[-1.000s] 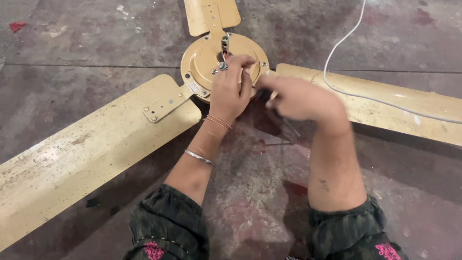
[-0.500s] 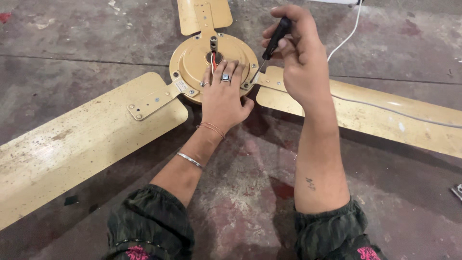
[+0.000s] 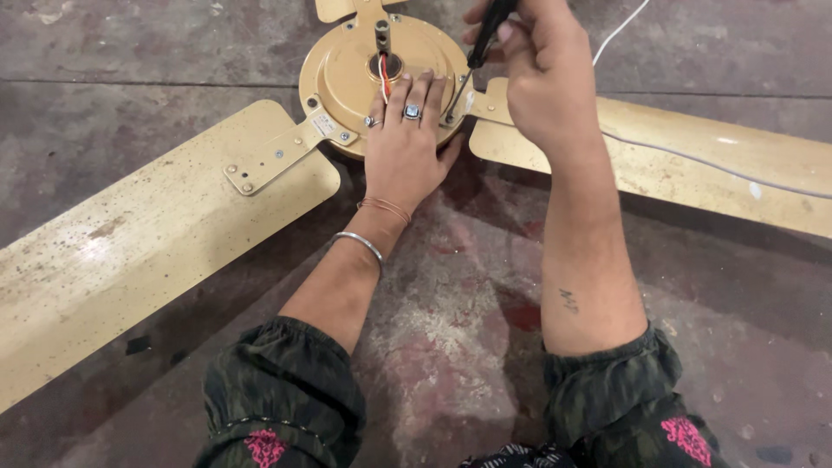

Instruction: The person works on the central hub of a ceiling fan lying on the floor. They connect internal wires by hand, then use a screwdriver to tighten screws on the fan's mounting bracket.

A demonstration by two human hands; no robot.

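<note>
My left hand [image 3: 406, 152]: flat, fingers spread, pressing the fan hub [image 3: 364, 74] on the floor [image 3: 451, 347]. My right hand [image 3: 542, 74]: closed round a black screwdriver [image 3: 478, 48], tip at the hub's rim. Fan: tan, speckled blades [image 3: 156, 234]; small pale label on the blade bracket [image 3: 286, 152].

The left hand [image 3: 406, 154] lies palm down with fingers spread and stretched forward, its forearm bare up to a pushed-back sleeve. The right hand [image 3: 542, 74] is raised higher, fingers curled in a closed grip, its wrist bent and forearm running straight back to the sleeve.
</note>
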